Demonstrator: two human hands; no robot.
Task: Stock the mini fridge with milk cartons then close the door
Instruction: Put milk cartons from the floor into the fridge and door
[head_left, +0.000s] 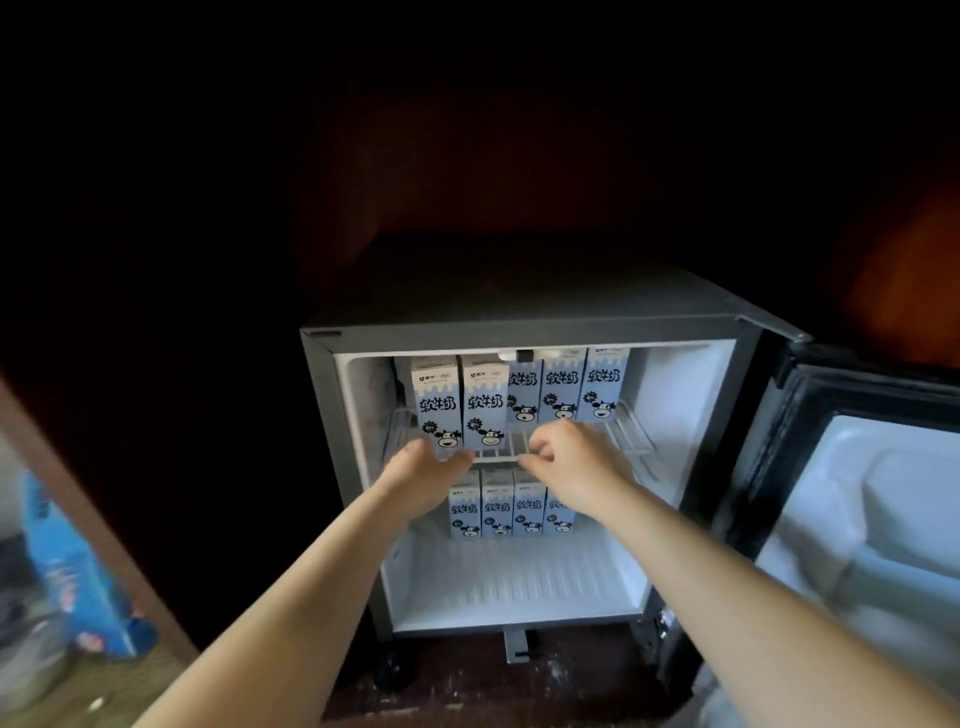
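White-and-pale-blue milk cartons (561, 389) fill our view. Every one stands upright, long axis vertical, cow face turned out toward us. On the wire shelf (631, 439) we count five. A front pair (436, 405) sits at the shelf's left end, close to its front rail. Three more stand further back toward its right end, side by side and touching.

Beneath the shelf, a lower row (497, 512) of four stands shoulder to shoulder, set back from the rail, their tops partly hidden behind our wrists. A bare white ribbed floor stretches out in front of them. All of it sits inside the mini fridge (519, 332). Its door (857, 519) hangs wide open, swung out to the right of the shelf with its white liner facing us.

Now the hands, and both are up at the shelf's front rail. Our left hand (426, 475) is at the shelf's left end, fingers fairly straight and loosely spread, tips right at the rail, holding nothing. Our right hand (571, 462) is at the middle of the rail, knuckles up, fingers curled down over the wires. We cannot tell whether it actually grips the rail or only rests there.

Far out to the left of the shelf, outside the fridge, a blue packet (67, 566) lies blurred.
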